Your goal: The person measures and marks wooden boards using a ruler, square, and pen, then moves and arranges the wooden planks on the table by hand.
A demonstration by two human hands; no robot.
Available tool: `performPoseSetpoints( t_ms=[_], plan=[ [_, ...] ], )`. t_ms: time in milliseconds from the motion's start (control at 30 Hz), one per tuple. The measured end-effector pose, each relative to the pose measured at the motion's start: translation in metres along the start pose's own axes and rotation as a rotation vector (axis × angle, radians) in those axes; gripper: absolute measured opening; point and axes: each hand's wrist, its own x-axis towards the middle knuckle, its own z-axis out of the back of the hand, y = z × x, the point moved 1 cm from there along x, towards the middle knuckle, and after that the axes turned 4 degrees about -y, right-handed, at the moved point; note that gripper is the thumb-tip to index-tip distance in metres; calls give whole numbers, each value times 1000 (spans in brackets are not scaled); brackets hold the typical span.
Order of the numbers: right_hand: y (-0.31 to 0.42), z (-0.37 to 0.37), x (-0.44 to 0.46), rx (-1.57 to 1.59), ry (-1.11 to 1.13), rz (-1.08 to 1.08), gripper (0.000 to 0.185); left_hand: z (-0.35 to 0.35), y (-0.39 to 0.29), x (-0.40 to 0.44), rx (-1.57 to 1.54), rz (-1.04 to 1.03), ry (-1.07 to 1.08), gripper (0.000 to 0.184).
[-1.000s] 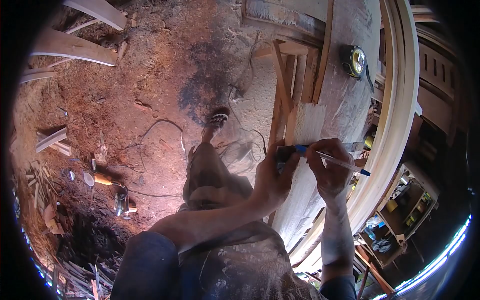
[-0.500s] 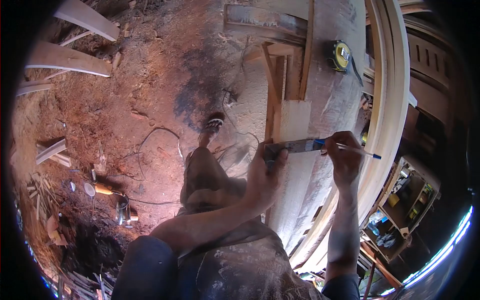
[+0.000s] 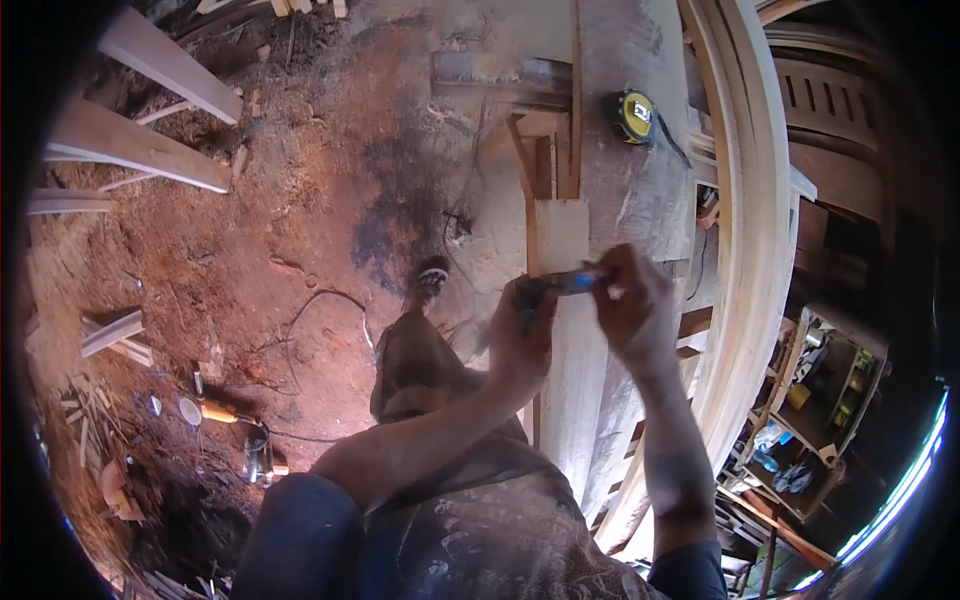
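Observation:
My left hand [image 3: 522, 338] is closed round the dark stock of a try square [image 3: 532, 291], pressing it to the near edge of a pale wooden board [image 3: 573, 370]. The square's metal blade lies across the board, and its far end shows past my right hand [image 3: 634, 305]. That hand is closed in a pinch on a pen, whose blue part [image 3: 583, 281] sits at the blade. Motion smears the fingertips, so the pen's point on the wood cannot be made out. A yellow and black tape measure [image 3: 636, 115] rests farther up the work surface.
Long curved pale timbers [image 3: 750, 200] run along the right side. Beyond them stands an open wooden box [image 3: 815, 400] of supplies. On the dirt floor at left lie an orange power tool [image 3: 218, 411], its cord, and wood offcuts [image 3: 115, 330]. Planks [image 3: 140, 140] jut in at upper left.
My right hand has moved left along the square's blade with the pen, closer to my left hand. The left hand still holds the square. The whole view has shifted slightly.

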Motion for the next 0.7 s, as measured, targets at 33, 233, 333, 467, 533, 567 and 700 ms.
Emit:
performPoseSetpoints(
  t_ms=[33, 233, 333, 467, 533, 567, 700],
  plan=[
    [10, -13, -5, 76, -17, -28, 13, -1, 3, 1, -46, -5, 2, 21],
    [55, -22, -25, 637, 65, -17, 17, 7, 6, 1, -70, 86, 45, 22],
    [41, 11, -70, 522, -63, -173, 16, 12, 24, 7, -53, 134, 78, 27],
    [-11, 45, -200, 658, -342, -703, 13, 4, -24, 0, -191, 484, 106, 40],
    [-35, 56, -291, 541, -524, -903, 12, 7, -6, 7, -311, 516, 184, 40],
    [-42, 54, -339, 553, -677, -977, 11, 16, 4, 15, -274, 521, 240, 40],
    [-6, 41, -468, 485, -1136, -1271, 10, -5, -28, -6, -116, 589, 342, 42]
  ],
)
